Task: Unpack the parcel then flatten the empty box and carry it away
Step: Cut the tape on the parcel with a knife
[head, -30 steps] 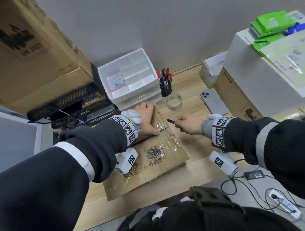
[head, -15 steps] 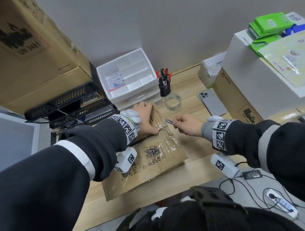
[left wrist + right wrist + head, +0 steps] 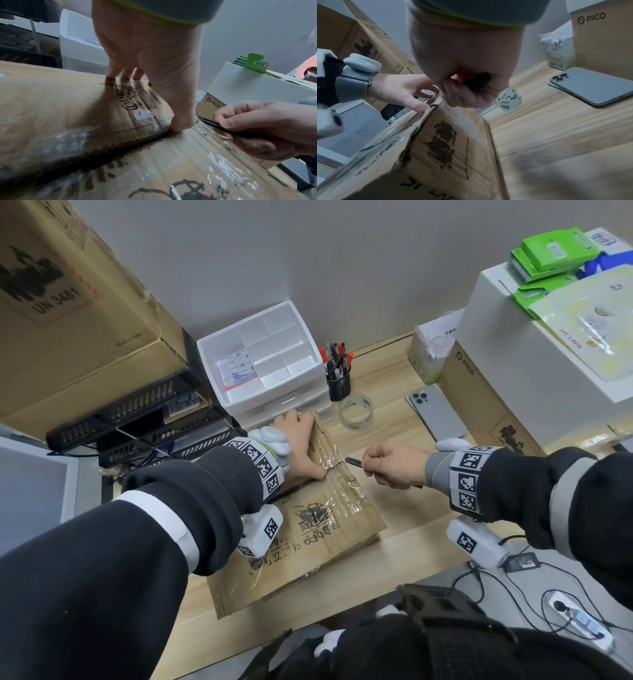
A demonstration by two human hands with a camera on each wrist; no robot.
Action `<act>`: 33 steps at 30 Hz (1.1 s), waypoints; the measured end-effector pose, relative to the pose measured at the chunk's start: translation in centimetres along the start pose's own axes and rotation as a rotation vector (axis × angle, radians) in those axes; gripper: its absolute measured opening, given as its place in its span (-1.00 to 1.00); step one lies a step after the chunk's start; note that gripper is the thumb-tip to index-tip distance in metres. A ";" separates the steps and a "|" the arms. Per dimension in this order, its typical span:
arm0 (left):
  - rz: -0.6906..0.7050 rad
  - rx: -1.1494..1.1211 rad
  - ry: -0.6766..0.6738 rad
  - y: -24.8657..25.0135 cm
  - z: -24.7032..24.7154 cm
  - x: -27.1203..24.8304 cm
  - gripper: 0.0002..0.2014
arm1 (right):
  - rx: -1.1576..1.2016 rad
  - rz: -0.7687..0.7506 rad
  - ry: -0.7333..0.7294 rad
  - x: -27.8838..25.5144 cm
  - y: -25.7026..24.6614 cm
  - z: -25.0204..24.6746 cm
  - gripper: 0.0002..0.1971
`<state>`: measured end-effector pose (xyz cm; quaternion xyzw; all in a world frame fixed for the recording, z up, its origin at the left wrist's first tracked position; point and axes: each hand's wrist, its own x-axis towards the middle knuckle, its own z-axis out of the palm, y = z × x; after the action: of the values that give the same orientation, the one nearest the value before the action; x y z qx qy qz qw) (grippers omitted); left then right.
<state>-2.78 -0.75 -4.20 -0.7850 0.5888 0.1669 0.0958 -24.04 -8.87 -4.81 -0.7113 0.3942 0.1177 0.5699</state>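
Note:
A worn cardboard parcel (image 3: 308, 529) with clear tape over its top seam lies on the wooden desk (image 3: 404, 546). My left hand (image 3: 298, 446) lies flat on the far flap, thumb pressed into the seam and fingers reaching the far edge. My right hand (image 3: 394, 465) grips a slim black cutter (image 3: 352, 461), tip pointing at the taped seam just right of the thumb. The left wrist view shows the parcel (image 3: 51, 101), the thumb of the left hand (image 3: 180, 121) and the cutter (image 3: 212, 125) close together. From the right wrist, the cutter (image 3: 476, 82) sits in the right hand (image 3: 467, 81) above the parcel's corner (image 3: 445, 148).
Behind the parcel stand a white drawer organiser (image 3: 267, 364), a pen cup (image 3: 339, 381) and a tape roll (image 3: 355, 412). A phone (image 3: 436, 414) lies by a PICO carton (image 3: 479, 405). Black trays (image 3: 137, 412) and a large carton (image 3: 68, 302) fill the left. Cables and a power strip (image 3: 579, 618) lie lower right.
The right hand with the cutter has shifted only slightly near the taped seam. The left hand stays pressed on the flap.

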 end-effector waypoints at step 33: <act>-0.011 0.039 -0.010 0.6 -0.3 -0.3 -0.04 | 0.028 0.014 -0.191 -1.3 3.7 -1.9 -0.78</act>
<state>-3.42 -0.81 -3.79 -0.7854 0.5871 0.1588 0.1150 -28.05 -10.16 -6.07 -0.6860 0.3447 0.1837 0.6139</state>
